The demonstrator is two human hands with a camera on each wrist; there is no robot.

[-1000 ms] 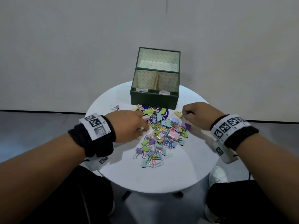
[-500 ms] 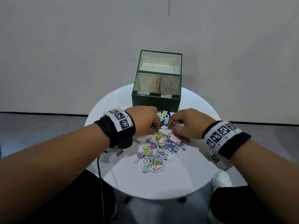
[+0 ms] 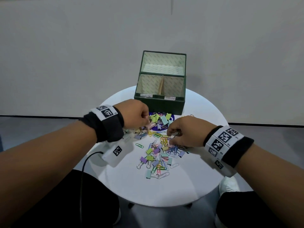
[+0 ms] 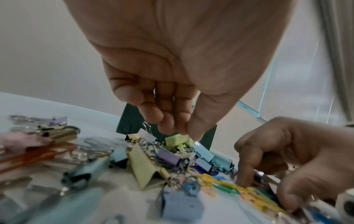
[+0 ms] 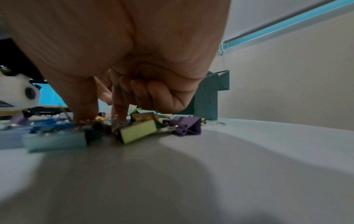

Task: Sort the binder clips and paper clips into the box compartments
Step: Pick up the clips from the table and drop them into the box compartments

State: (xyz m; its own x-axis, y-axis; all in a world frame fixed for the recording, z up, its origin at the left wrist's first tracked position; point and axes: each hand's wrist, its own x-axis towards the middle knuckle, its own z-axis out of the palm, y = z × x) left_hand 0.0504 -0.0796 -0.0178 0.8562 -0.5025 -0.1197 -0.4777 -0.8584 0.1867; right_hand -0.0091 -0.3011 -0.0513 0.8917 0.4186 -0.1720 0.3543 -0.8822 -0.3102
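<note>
Pastel clips point(image 3: 160, 152) still heaped on tabletop point(image 3: 189, 186), box point(image 3: 162, 105) compartments empty. Both hands now moved inward: left hand point(image 3: 134, 115) fingers curled, grip unclear; right hand point(image 3: 184, 131) fingers pinching into pile. First pick underway.

Head view looking down over table point(image 3: 164, 191), wrist views low (close), sharing clip pile point(image 3: 158, 152)

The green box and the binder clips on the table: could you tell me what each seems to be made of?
Green box: probably rigid cardboard with a matte green covering and a pale patterned paper lining; the flat, thin divider suggests board.
Binder clips: likely painted sheet metal in pastel colours, folded into wedge shapes, with shiny silver wire handles.
</note>
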